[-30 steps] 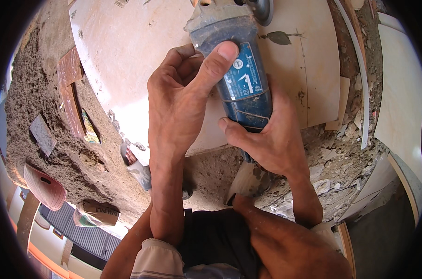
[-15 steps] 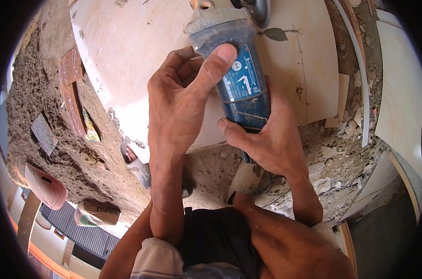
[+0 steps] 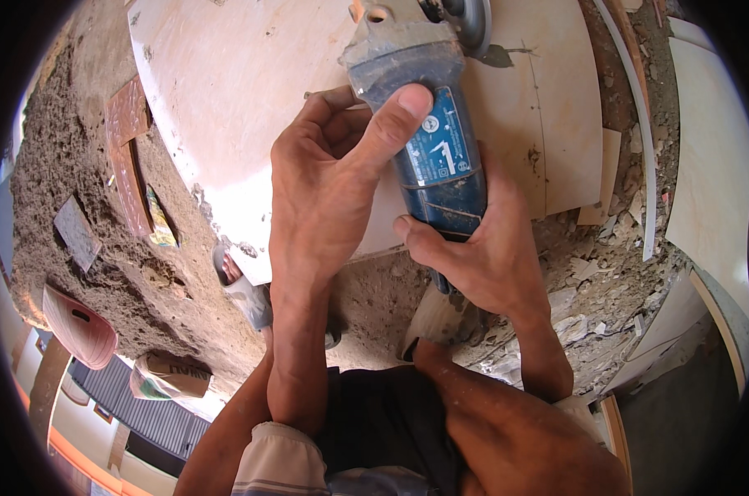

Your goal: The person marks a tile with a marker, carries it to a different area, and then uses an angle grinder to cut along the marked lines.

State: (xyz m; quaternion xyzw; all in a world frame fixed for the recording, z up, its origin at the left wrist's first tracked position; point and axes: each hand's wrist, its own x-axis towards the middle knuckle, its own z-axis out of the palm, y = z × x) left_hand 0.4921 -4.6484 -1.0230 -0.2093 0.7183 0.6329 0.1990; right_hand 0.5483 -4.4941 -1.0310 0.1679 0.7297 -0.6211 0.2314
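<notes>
A blue angle grinder (image 3: 440, 153) with a grey, dusty gear head is held in both hands above a large cream tile (image 3: 225, 99). My left hand (image 3: 329, 182) grips its upper body, thumb pressed along the label side and fingers curled beneath. Around the rear end of the body wraps my right hand (image 3: 490, 248), its thumb across the near end. The grinder's disc (image 3: 473, 25) shows at the top, over the tile. A dark line (image 3: 539, 124) runs lengthwise on the tile to the right of the tool, with a dark leaf-shaped mark (image 3: 498, 56) beside it.
Rough soil (image 3: 135, 264) lies to the left with brown tile scraps (image 3: 129, 190) on it. Broken chips (image 3: 593, 269) and a pale curved strip (image 3: 639, 107) lie on the right. More large tiles (image 3: 713, 165) lean at the far right. A pink perforated piece (image 3: 81, 326) lies lower left.
Both hands and the grinder have shifted slightly to the right and a little lower. The disc now covers part of the leaf-shaped mark. The grip looks the same.
</notes>
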